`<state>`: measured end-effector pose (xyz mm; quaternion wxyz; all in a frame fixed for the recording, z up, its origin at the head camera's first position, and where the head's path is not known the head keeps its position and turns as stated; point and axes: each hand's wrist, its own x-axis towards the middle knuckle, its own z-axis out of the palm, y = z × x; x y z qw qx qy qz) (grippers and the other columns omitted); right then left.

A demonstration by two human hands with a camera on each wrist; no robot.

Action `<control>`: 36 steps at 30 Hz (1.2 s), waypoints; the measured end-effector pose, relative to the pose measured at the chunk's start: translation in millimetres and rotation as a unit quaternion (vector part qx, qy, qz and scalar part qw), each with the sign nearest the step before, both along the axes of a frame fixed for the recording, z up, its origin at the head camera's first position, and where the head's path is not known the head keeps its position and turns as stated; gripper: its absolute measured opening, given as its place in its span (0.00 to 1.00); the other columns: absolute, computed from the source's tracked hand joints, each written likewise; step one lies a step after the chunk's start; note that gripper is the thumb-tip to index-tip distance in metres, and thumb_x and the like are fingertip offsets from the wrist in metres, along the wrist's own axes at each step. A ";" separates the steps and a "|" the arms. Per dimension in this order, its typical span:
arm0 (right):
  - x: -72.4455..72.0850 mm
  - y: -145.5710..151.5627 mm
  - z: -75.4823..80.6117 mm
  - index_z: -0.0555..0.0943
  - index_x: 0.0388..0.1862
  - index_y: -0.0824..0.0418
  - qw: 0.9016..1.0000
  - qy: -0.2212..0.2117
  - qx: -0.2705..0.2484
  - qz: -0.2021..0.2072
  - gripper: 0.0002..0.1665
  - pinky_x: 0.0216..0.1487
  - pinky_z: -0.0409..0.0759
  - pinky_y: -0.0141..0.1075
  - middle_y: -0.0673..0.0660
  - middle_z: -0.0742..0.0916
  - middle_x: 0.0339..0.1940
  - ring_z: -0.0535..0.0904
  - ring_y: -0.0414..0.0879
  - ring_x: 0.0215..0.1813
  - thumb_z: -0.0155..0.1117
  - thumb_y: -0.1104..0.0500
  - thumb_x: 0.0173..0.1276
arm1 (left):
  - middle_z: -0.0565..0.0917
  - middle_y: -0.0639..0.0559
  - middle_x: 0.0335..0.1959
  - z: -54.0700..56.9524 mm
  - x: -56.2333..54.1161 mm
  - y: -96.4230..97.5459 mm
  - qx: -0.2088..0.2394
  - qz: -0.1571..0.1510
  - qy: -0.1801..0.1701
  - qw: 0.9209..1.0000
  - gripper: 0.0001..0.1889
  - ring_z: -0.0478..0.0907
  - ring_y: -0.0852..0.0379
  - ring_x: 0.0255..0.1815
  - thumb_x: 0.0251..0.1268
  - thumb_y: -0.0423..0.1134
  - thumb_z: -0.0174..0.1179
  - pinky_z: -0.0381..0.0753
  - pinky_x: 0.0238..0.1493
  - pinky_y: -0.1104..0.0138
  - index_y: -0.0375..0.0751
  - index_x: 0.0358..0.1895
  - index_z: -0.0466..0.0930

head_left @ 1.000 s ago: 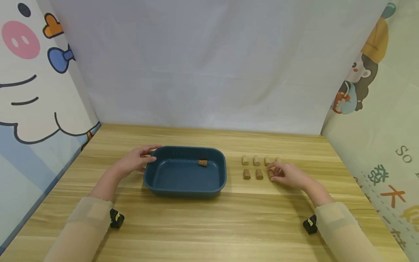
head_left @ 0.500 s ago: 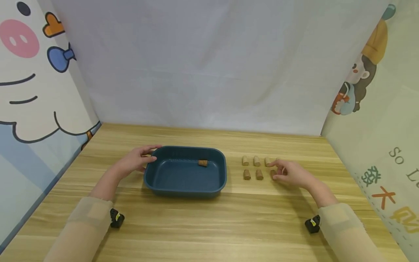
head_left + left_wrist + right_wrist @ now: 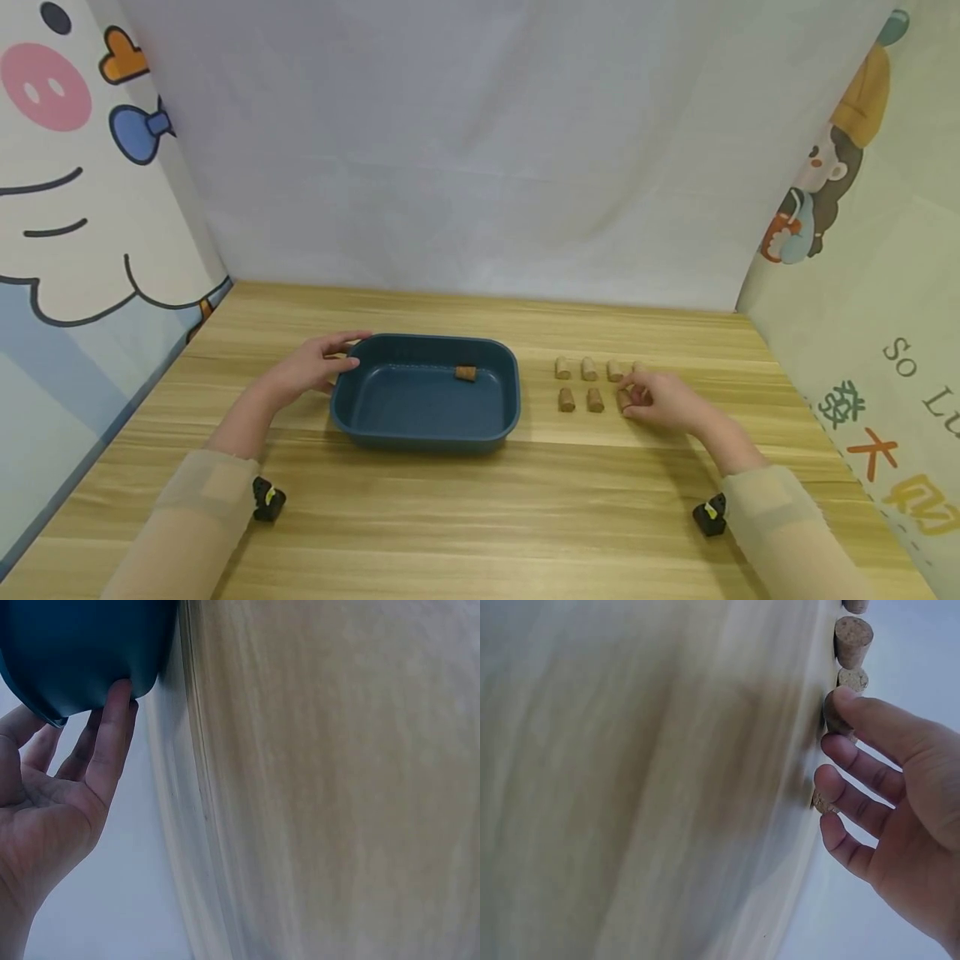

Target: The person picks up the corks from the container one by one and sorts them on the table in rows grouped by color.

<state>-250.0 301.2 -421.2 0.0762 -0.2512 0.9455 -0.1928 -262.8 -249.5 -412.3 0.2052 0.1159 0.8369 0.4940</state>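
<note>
A dark blue rectangular dish (image 3: 423, 435) sits left of the middle of the table, with one cork stopper (image 3: 466, 373) lying inside it. At its left end, my left hand (image 3: 303, 371) holds the rim, the thumb over the edge and the fingers along the outer wall, also seen on the dish wall (image 3: 90, 660) in the left wrist view. To the right, my right hand (image 3: 663, 402) pinches a cork stopper (image 3: 624, 400) between thumb and index finger. That cork (image 3: 832, 712) shows partly behind the thumb tip in the right wrist view.
Two brown cork stoppers (image 3: 595, 400) stand left of the pinched one. Behind them runs a row of paler corks (image 3: 588, 369), its right end partly hidden by my right hand. The wooden table (image 3: 480, 517) meets a white cloth backdrop (image 3: 480, 167); printed panels flank it.
The right hand has shifted slightly right and then back left, and the front-row cork at its fingertips now stands a little farther right. The left hand and dish stay in place.
</note>
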 end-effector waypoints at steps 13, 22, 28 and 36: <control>-0.2 -4.7 1.6 0.78 0.50 0.65 1.000 -0.014 0.002 -0.004 0.20 0.38 0.76 0.39 0.50 0.81 0.30 0.76 0.41 0.34 0.69 0.58 0.61 | 0.52 0.32 0.73 0.8 0.6 1.6 0.000 -0.001 -0.001 1.000 0.28 0.58 0.31 0.68 0.74 0.42 0.48 0.77 0.50 0.47 0.51 0.74 0.54; 1.9 -4.6 5.5 0.77 0.53 0.65 1.000 -0.019 -0.016 -0.011 0.22 0.35 0.75 0.36 0.51 0.80 0.30 0.75 0.41 0.32 0.69 0.59 0.61 | 0.52 0.32 0.73 -1.5 -0.2 0.4 0.000 0.000 0.000 1.000 0.28 0.60 0.32 0.67 0.74 0.43 0.48 0.77 0.50 0.47 0.51 0.74 0.54; 6.1 -10.4 24.4 0.76 0.54 0.66 0.999 -0.017 -0.028 -0.017 0.22 0.26 0.70 0.33 0.52 0.79 0.30 0.70 0.41 0.25 0.67 0.59 0.63 | 0.52 0.32 0.73 -2.4 -0.7 -0.3 0.002 -0.001 -0.002 1.000 0.28 0.59 0.31 0.67 0.74 0.42 0.48 0.77 0.50 0.47 0.52 0.74 0.54; 12.3 -34.2 54.3 0.77 0.54 0.63 0.999 0.037 -0.029 -0.011 0.20 0.29 0.72 0.34 0.51 0.80 0.33 0.74 0.43 0.30 0.66 0.60 0.63 | 0.51 0.32 0.73 -2.0 -1.2 -1.0 0.001 -0.001 0.000 1.000 0.28 0.60 0.31 0.67 0.74 0.44 0.49 0.78 0.49 0.48 0.53 0.74 0.54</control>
